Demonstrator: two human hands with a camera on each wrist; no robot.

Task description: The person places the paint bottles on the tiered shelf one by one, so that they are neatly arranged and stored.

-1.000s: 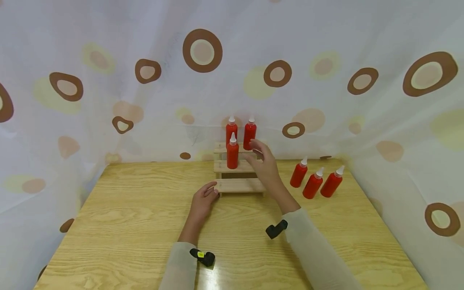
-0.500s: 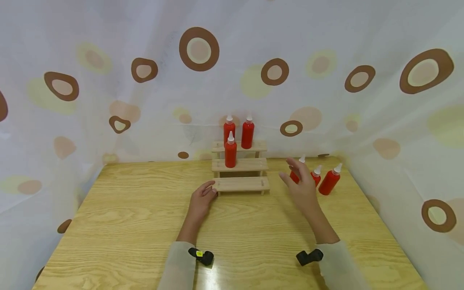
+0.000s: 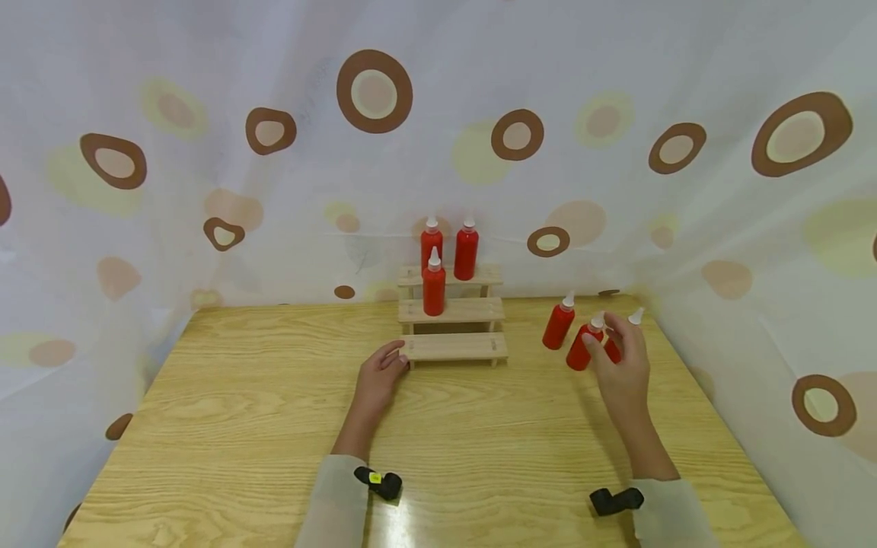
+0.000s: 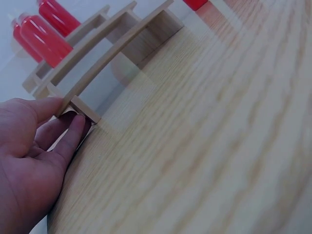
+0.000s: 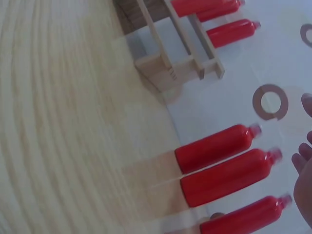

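A three-tier wooden rack (image 3: pixel 452 347) stands at the back of the table. My left hand (image 3: pixel 376 383) holds the left end of its lowest tier, thumb and fingers about the board's end in the left wrist view. On the top tier are two red squeeze bottles with white nozzles, a left one (image 3: pixel 431 245) and a right one (image 3: pixel 466 256); another bottle (image 3: pixel 434 292) is on the middle tier's left. To the right stand three more: a left bottle (image 3: pixel 558 327), a middle bottle (image 3: pixel 578 350) and a right bottle (image 3: pixel 613 351), partly behind my right hand (image 3: pixel 628 373). That hand's fingers are loosely bent near the nozzles, apart from the bottles in the right wrist view.
The wood-grain table (image 3: pixel 274 411) stretches out in front of the rack and to both sides. A white curtain (image 3: pixel 301 198) with brown ring patterns hangs close behind the rack and along both table sides.
My right hand has moved from beside the rack, right and toward me, over to the bottles on the table. The left hand keeps its place at the rack.
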